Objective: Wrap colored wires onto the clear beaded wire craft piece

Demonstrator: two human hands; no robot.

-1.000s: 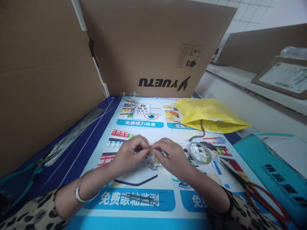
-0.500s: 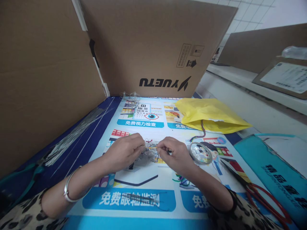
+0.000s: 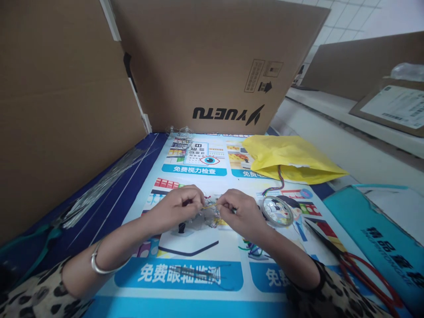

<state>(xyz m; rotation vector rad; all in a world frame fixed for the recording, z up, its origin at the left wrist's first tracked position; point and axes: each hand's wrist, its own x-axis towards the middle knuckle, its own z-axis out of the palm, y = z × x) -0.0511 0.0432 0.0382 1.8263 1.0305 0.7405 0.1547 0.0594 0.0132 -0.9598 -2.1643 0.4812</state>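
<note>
Pinching: left hand (image 3: 180, 206) and right hand (image 3: 240, 210), fingertips closed on a yellow strand (image 3: 209, 205)
Beneath: clear bead cluster (image 3: 208, 216) on the printed poster (image 3: 195, 274)
Near right: tape roll (image 3: 276, 211), yellow bag (image 3: 291, 158)

Our left hand (image 3: 177, 206) and right hand (image 3: 240, 211) sit close together in front of us, fingertips pinched and facing each other. Both forearms angle inward, wrists slightly bent.

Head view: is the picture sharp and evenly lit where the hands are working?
Head view: light is soft and even, no harsh shadows; left hand and right hand are fairly sharp, but the yellow strand between them is too small to resolve; edges bow from wide-angle distortion.
</note>
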